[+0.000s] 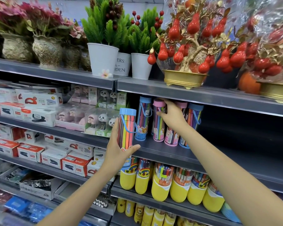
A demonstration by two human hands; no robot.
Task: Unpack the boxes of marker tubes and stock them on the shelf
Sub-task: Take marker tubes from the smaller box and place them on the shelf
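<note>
My left hand (119, 149) grips a blue-lidded marker tube (127, 128) upright, just in front of the grey shelf (170, 152). On that shelf stand several marker tubes: a blue one (142, 118), a pink one (158, 126), another pink one (171, 137) and a blue one (193, 116) at the right. My right hand (171, 115) reaches in among them, its fingers curled round the top of the pink tube. The shelf to the right of the tubes is bare and dark.
The shelf below holds yellow-based marker tubs (178, 185). Boxed staplers (39, 101) and panda figurines (103, 121) fill the left bays. Above, an upper shelf edge (203, 97) carries potted plants (103, 57) and a gold bowl of red ornaments (185, 79).
</note>
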